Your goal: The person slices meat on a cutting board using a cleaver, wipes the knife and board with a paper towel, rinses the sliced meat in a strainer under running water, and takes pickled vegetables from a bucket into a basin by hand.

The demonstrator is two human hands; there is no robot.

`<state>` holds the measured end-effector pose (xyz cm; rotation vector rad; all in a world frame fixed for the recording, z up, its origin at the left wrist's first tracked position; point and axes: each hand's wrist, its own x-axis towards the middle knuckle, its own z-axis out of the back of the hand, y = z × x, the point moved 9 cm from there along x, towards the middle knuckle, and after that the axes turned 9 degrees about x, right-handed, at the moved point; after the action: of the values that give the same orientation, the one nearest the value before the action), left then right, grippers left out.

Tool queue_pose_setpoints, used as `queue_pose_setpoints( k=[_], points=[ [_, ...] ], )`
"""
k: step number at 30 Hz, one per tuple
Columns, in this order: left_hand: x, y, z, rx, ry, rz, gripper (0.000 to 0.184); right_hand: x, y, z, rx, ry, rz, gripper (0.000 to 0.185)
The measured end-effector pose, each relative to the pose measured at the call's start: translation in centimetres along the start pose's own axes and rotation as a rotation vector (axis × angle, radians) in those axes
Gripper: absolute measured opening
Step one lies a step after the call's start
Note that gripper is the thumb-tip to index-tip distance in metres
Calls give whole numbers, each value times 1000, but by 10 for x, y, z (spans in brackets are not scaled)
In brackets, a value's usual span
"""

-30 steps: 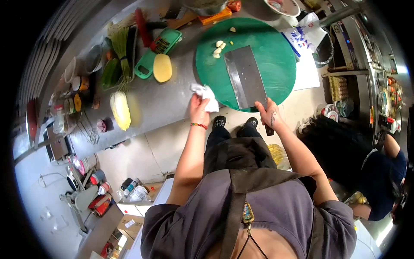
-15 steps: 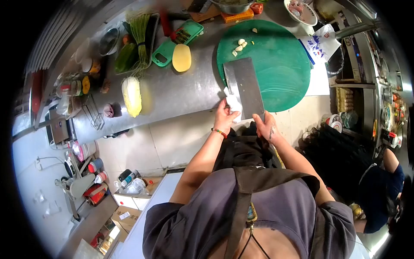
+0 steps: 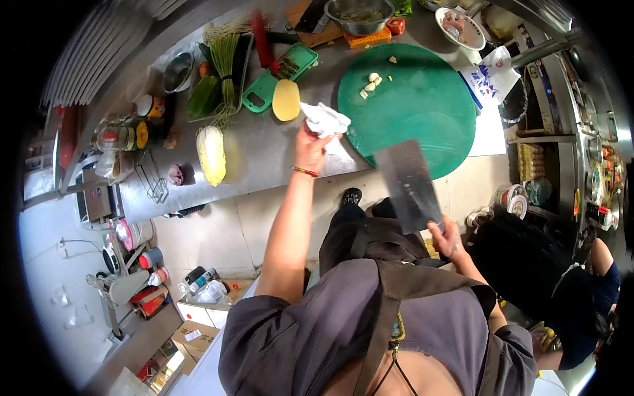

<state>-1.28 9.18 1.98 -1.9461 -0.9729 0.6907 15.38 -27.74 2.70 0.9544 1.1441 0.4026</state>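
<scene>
The left hand (image 3: 312, 148) pinches a crumpled white cloth (image 3: 325, 121) between thumb and fingers, the cloth standing out past the fingertips. The right hand (image 3: 446, 239), lower and nearer the body, is closed around the handle of a cleaver (image 3: 408, 186); its slightly blurred blade slants away from that hand, toward the left, and overlaps the near edge of the green cutting board (image 3: 422, 125) in view. Whether they touch, I cannot tell. The board lies beyond the right hand and to the right of the left one, with garlic cloves (image 3: 374, 82) on its far left part. Just past the left hand, a peeled potato (image 3: 286, 100) rests on the steel counter (image 3: 264, 148), beside a green grater (image 3: 261, 91). Farther left of that hand lies a pale cabbage (image 3: 211, 156), with tied green stalks (image 3: 226, 63) beyond it. Well to the right of the right hand is another person (image 3: 578, 303).
</scene>
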Motion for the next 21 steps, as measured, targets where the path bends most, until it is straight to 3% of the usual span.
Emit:
queue_pose_setpoints(
  k=[2,4,6,9,14,21],
  points=[
    [0,8,18,48,40,99,58,-5,-22,39,203,-161,-19,23],
    [-8,18,33,55,1,138,56,-1,-18,69,214,-339,16,25],
    [-18,37,52,162,-160,241,54,14,-19,89,297,-503,-11,27],
    [-32,72,59,229,-309,291,52,48,-33,88,355,-534,-87,27],
    [-33,94,31,212,-352,306,45,75,14,16,229,-383,-67,27],
    [-33,93,14,209,-146,326,18,102,42,-73,114,-211,18,30]
  ],
)
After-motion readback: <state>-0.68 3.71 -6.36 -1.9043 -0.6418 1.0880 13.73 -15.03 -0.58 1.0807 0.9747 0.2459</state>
